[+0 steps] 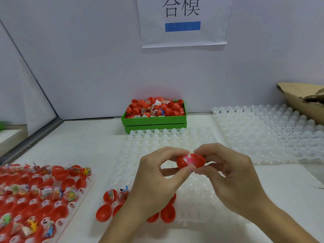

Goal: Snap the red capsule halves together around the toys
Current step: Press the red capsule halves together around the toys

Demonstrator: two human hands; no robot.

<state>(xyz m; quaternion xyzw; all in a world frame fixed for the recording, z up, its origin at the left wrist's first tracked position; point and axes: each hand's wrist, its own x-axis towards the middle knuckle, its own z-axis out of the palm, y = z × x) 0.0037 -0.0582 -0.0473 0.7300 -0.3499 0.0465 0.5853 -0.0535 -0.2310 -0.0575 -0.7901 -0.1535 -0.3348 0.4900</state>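
Both hands hold one red capsule (190, 161) between them: the left hand (157, 181) pinches its left half, the right hand (228, 174) pinches its right half. A pink toy (189, 159) shows in the gap. Below the grip lies a white tray (201, 195).

A paper sign (184, 21) with printed characters and a blue bar hangs on the pale wall (87, 58). A torn cardboard box (301, 100) sits at the far right of the white surface (84, 142), partly over a stack of clear dimpled trays (266, 130). A grey metal rail (33, 135) borders the surface on the left.
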